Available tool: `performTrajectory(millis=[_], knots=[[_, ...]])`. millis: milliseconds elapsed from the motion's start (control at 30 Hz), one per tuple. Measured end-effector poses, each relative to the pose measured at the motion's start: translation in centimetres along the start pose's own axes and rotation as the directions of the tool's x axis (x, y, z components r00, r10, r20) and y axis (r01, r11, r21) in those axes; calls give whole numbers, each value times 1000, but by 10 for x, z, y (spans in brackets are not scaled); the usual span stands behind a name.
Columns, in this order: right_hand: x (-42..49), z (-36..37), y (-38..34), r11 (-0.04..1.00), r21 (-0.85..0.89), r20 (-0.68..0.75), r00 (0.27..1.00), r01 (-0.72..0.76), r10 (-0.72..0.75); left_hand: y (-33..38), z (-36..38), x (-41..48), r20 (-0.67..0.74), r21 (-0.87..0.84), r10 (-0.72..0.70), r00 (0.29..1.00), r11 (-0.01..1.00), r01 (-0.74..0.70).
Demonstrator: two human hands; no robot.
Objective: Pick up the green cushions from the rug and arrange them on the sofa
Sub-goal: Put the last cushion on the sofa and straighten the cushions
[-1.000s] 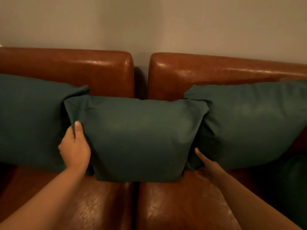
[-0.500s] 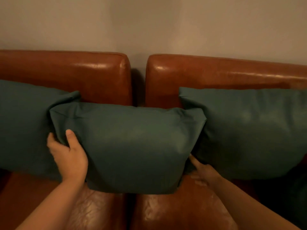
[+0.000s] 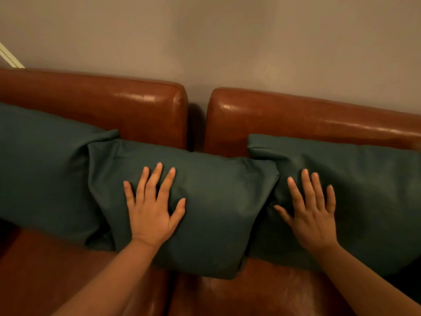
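Observation:
Three dark green cushions lean in a row against the backrest of a brown leather sofa (image 3: 141,115). The middle cushion (image 3: 214,201) overlaps the left cushion (image 3: 43,174) and touches the right cushion (image 3: 369,201). My left hand (image 3: 152,208) lies flat on the front of the middle cushion, fingers spread, holding nothing. My right hand (image 3: 312,213) rests flat on the left part of the right cushion, fingers also spread. The rug is out of view.
The sofa has two back sections with a dark gap (image 3: 197,128) between them, and two seat pads below. A plain wall (image 3: 227,42) rises behind the sofa. A pale strip (image 3: 9,55) shows at the far left edge.
My left hand left the middle cushion's left edge and now presses flat on its front. My right hand came out from beside that cushion and lies on the right cushion.

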State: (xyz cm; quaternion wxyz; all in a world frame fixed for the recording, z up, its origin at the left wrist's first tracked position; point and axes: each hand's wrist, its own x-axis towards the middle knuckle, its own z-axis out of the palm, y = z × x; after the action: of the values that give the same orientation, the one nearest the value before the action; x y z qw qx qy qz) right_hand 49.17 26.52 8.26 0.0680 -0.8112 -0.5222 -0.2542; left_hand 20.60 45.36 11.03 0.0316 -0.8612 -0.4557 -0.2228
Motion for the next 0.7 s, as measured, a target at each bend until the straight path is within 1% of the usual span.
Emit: performTrajectory(millis=[100,200,300,367,467,500,567,633,700], knots=[[0,10,4,1000,-8,-4,1000,12,-12,2,5,3,24,34,1,1000,999,-2],[-6,4,3,998,55,28,1000,0,-2,3,3,-4,53,39,7,999,999,-9],[-13,-13,-1,985,168,33,999,-36,30,6,-10,-13,126,6,12,992,1000,-13],[-15,-27,-4,966,257,-5,999,-41,43,6,-22,-16,183,-38,24,983,999,-17],[-11,-49,-18,919,394,-86,996,35,-1,-6,-42,-20,202,-83,17,979,997,0],[-9,-55,-24,896,437,-114,993,74,-26,-14,-48,-20,192,-87,-16,981,996,33],[1,-67,-36,851,502,-152,984,156,-91,-32,-62,-15,154,-82,-128,980,986,142],[14,-75,-49,816,532,-160,973,225,-165,-55,-73,-6,124,-70,-247,961,964,257],[26,-79,-64,775,558,-179,955,296,-237,-80,-83,5,98,-67,-314,944,945,321]])
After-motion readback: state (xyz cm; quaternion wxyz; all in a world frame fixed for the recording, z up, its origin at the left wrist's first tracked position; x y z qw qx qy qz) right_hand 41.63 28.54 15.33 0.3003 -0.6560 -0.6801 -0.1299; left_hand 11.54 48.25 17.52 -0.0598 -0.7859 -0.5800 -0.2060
